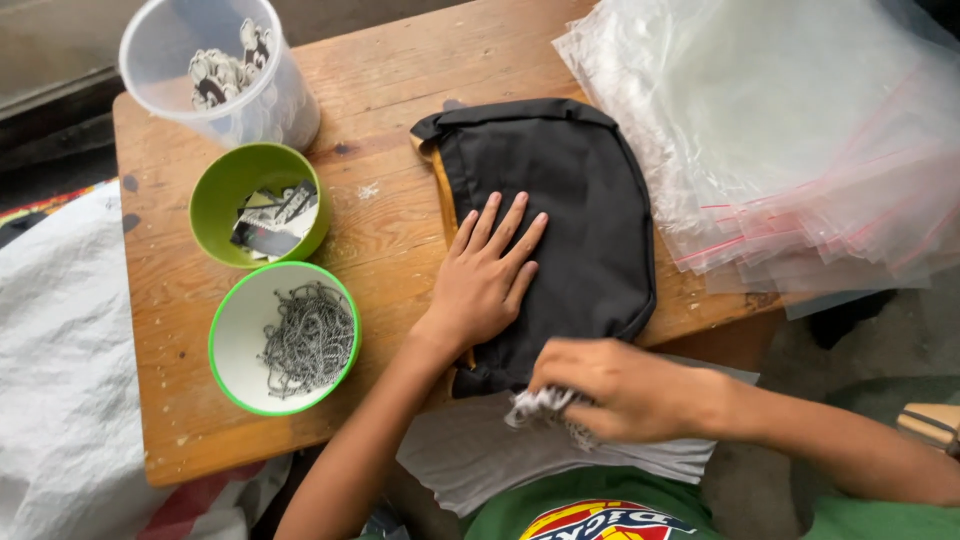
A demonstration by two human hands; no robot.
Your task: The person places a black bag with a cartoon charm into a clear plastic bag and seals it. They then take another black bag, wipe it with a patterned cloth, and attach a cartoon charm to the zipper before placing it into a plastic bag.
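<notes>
On the left of the wooden table [180, 400] stand a clear plastic tub [215, 70] of small pieces, a green bowl [225, 195] of dark tags, and a white bowl with a green rim [240, 330] holding grey cords. The left hand [485, 280] lies flat and released, fingers spread, pressing down the black fabric pouch [570, 200] (it lies mid-table over a wooden board). The right hand [610, 385] is clenched around a small pale bundle [540, 408] at the pouch's near edge. This looks like a smoothing-and-attaching step; the next move would call for steady pressure and fine fingertip work. The pouch's long axis runs away from the person, its strapped end pointing to the far side. Clear zip bags [800, 150] are piled at right.
</notes>
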